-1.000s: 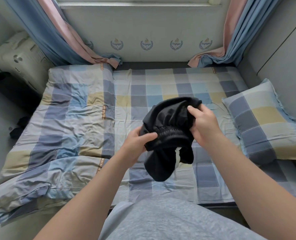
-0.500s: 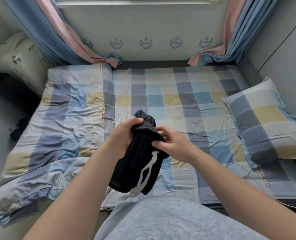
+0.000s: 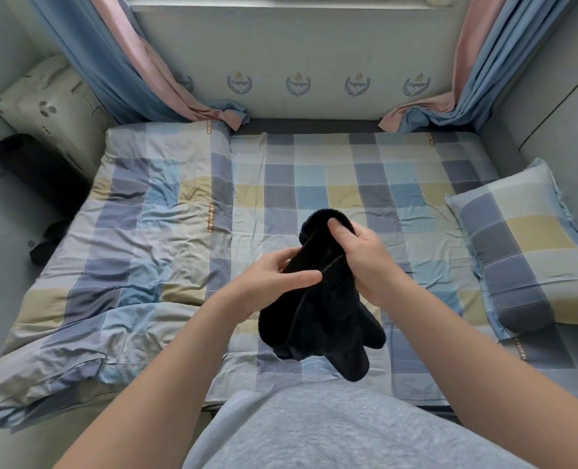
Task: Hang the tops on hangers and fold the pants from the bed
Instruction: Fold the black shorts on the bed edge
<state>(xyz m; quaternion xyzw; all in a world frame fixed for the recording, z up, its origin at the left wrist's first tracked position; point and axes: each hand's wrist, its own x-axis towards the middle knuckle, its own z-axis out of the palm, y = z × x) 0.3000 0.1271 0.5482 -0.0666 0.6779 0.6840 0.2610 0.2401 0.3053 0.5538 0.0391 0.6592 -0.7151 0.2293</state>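
- I see the bed filling the view, covered in a checked sheet of blue, grey and pale yellow.
- On its left half lies a rumpled duvet in the same check.
- At the right edge I make out a matching pillow.
- Two curtain ends rest at the far edge.

Laurel crests on the wall panel read "Voyager"; bedding tags illegible.

Head-worn view, down over bed
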